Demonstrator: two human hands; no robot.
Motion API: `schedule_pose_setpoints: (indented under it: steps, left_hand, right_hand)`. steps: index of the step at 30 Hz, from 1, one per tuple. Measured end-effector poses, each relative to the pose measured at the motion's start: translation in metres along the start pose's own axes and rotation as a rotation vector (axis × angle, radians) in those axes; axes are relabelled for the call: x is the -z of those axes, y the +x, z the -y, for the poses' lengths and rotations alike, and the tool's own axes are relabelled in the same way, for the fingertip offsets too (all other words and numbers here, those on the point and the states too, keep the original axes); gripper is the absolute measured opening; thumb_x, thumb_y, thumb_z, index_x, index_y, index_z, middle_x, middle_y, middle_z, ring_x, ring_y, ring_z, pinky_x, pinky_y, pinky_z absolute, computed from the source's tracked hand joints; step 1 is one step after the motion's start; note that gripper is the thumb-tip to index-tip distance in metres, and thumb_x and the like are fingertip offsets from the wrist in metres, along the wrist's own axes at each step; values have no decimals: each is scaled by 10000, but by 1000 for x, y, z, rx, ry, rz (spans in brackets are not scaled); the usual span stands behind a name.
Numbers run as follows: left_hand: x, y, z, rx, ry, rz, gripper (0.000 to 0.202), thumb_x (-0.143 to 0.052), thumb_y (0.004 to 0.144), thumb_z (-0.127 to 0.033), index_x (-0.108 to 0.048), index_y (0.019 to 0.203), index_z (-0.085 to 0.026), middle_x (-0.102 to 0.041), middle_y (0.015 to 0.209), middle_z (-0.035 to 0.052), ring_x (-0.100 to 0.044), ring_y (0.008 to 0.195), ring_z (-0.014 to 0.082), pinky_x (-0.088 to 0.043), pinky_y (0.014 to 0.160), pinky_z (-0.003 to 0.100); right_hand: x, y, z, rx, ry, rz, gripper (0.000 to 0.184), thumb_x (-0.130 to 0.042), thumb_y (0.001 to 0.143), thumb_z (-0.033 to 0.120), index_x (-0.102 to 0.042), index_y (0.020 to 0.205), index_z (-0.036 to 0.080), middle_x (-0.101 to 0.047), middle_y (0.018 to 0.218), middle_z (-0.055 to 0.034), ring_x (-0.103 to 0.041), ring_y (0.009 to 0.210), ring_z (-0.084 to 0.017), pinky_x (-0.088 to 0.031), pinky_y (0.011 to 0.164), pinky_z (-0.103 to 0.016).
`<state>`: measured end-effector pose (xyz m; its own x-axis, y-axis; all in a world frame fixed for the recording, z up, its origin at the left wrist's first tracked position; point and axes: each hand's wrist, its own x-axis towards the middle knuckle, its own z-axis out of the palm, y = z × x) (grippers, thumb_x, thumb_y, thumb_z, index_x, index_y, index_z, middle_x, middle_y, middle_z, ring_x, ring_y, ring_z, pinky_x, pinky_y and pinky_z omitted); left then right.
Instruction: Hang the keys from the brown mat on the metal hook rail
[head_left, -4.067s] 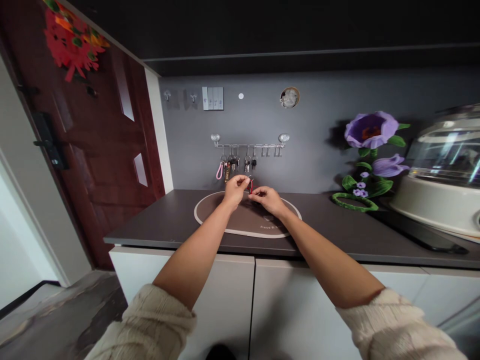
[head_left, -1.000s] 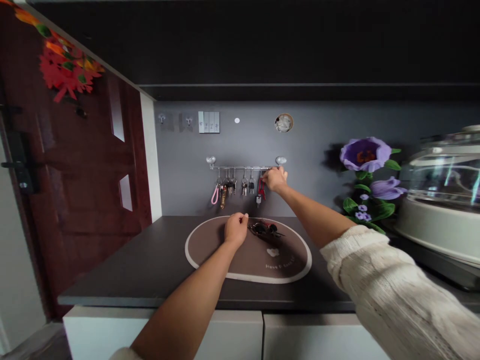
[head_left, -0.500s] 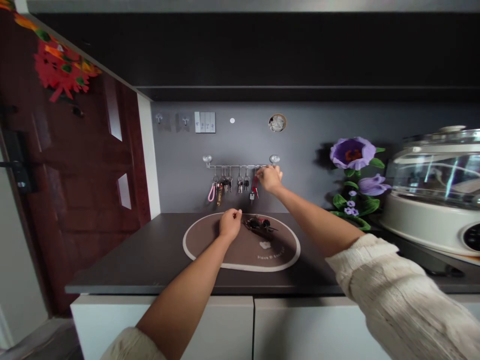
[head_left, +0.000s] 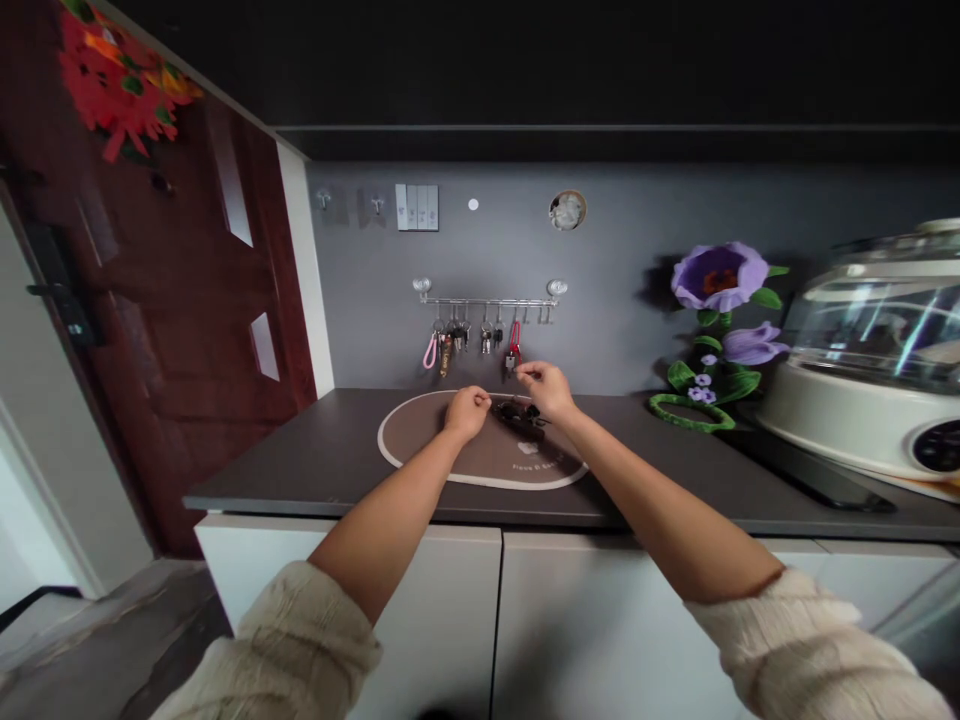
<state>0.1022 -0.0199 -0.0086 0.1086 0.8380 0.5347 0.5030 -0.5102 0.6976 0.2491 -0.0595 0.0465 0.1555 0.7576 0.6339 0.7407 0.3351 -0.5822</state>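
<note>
My left hand (head_left: 466,413) rests over the brown oval mat (head_left: 412,440), its bunched fingertips at the edge of a small dark heap of what look like keys (head_left: 523,412). Whether those fingers pinch anything is hidden. My right hand (head_left: 545,392) hangs just above that heap, fingers apart and empty. A little above it, a red strap with a key (head_left: 514,343) dangles from the metal hook rail (head_left: 487,301). Several other key sets hang to its left, among them one on a pink strap (head_left: 430,352).
The mat lies on a dark countertop (head_left: 255,480) above white cabinet doors (head_left: 420,620). A purple flower decoration (head_left: 718,277) stands to the right, beside a white appliance with a glass lid (head_left: 862,390). A dark red wooden door (head_left: 172,300) is at the left.
My right hand has dropped from the rail to just above the mat, leaving the red strap and key hanging. My left hand has barely moved. The view has tilted slightly.
</note>
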Motion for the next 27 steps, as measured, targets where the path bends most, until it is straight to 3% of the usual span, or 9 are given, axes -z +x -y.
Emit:
schedule_pose_setpoints:
  steps: [8,14,20,27]
  left_hand:
    - [0,0,0,-4,213,109,256,-524,705,-143,-616,942,-172,-610,886,57,-534,758,124,-395,715,232]
    - [0,0,-2,-51,278,198,197,-526,715,-159,-645,866,-202,-635,848,51,-543,752,145,-388,692,246]
    - [-2,2,0,-43,289,139,107,-564,701,-183,-640,776,-181,-609,850,47,-529,757,131,-386,700,235]
    - [3,-1,-8,-63,248,98,132,-506,745,-159,-612,821,-180,-620,799,27,-519,734,127,-371,692,234]
  right_hand:
    - [-11,-25,-15,-14,-71,124,171,-498,719,183,-641,812,173,-658,801,-30,-584,728,-126,-422,716,-236]
    - [-11,-24,-13,55,-256,158,180,-494,730,182,-651,818,189,-657,847,-38,-573,748,-129,-398,701,-224]
    - [-10,-28,-9,64,-371,180,208,-486,736,197,-654,857,194,-647,892,-53,-556,804,-143,-377,733,-232]
    - [-10,-28,-8,64,-390,180,214,-481,742,203,-648,876,190,-635,932,-64,-546,828,-145,-367,749,-236]
